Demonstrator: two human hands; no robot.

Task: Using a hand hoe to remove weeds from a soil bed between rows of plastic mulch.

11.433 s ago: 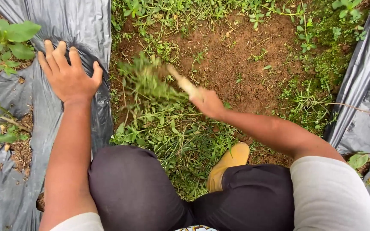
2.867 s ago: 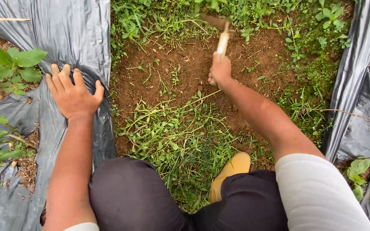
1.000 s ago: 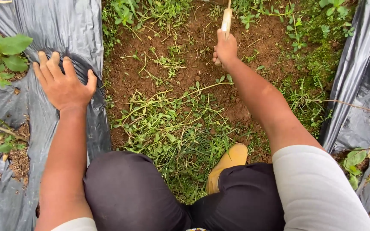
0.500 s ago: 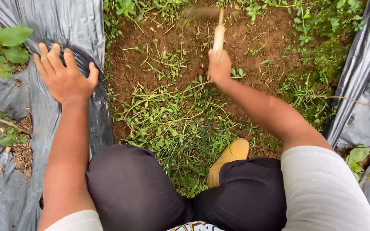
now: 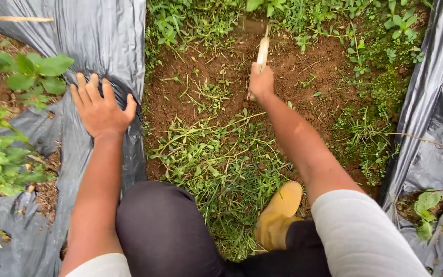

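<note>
Hoe in rt hand, blade prob. in soil

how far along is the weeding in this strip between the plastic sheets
Done: bare soil and a pile of cut weeds near the knees. In hand: right hand grips a wooden-handled hoe; left hand rests on the plastic sheet. Left: standing weeds ahead and along the right edge.
</note>
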